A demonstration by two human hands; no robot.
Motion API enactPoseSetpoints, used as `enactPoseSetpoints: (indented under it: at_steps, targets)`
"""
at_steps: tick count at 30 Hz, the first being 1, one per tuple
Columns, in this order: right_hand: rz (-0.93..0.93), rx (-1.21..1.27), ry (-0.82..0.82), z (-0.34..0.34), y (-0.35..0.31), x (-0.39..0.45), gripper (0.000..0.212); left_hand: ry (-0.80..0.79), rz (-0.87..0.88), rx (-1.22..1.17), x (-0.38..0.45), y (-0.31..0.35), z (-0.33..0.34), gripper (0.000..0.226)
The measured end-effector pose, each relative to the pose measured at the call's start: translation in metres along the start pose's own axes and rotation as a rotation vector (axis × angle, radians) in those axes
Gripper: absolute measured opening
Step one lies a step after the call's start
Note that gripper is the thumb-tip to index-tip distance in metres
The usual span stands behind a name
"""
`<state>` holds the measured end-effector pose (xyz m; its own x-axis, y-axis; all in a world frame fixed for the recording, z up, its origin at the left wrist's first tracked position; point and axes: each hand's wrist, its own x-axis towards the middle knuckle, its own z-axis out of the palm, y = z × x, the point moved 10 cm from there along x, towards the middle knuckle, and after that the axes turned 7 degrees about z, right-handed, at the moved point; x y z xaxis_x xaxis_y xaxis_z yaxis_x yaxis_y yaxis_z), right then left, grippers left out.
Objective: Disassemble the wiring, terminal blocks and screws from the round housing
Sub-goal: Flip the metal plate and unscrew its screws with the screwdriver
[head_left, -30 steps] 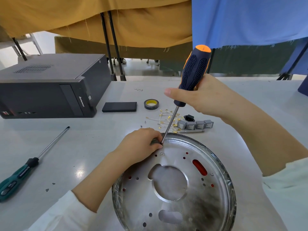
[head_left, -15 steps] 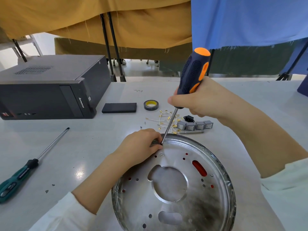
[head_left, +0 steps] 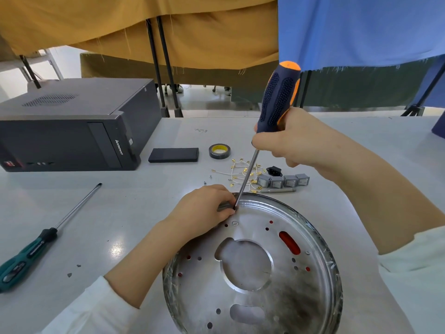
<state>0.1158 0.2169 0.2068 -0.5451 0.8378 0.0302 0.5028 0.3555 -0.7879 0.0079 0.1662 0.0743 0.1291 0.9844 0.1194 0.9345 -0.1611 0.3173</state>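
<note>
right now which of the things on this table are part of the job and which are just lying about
In the job:
- round housing
- blue and orange screwdriver, gripped by the right hand
- small grey part, held by the left hand
- removed wires and grey switch blocks

Lying about:
- green screwdriver
- tape roll
- computer case
- flat black box

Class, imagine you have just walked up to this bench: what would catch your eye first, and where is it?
The round housing, shiny metal, fills the near centre of the table. Above its far rim the right hand grips a blue-and-orange screwdriver, tip down at the rim, where the left hand holds a small grey part. Far left sits a black computer case.
</note>
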Motion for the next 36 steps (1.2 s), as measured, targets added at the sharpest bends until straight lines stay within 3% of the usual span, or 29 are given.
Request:
enactPoseSetpoints:
  at_steps: [6, 13, 18, 22, 32, 36]
  targets:
    - [-0.083, -0.068, 0.114, -0.008, -0.009, -0.002, 0.041, 0.033, 0.004, 0.007, 0.001, 0.0, -0.001, 0.013]
    - [-0.025, 0.014, 0.037, -0.002, -0.003, 0.001, 0.023, 0.02, 0.008, 0.115, 0.003, 0.002, 0.001, 0.013]
    - [-0.103, -0.045, 0.101, -0.008, -0.012, -0.003, 0.034, 0.033, 0.011, 0.234, 0.004, 0.008, -0.001, 0.018]
    - [-0.01, 0.037, 0.034, -0.004, -0.004, 0.001, 0.017, 0.042, 0.025, 0.324, 0.003, 0.011, -0.004, 0.025]
    - [-0.023, 0.04, -0.036, 0.001, -0.005, -0.002, 0.009, 0.029, 0.045, 0.048, 0.001, 0.003, -0.004, 0.02]
    - [-0.032, 0.089, -0.018, -0.001, -0.003, -0.003, 0.007, 0.057, 0.046, 0.087, 0.002, 0.007, -0.008, 0.018]
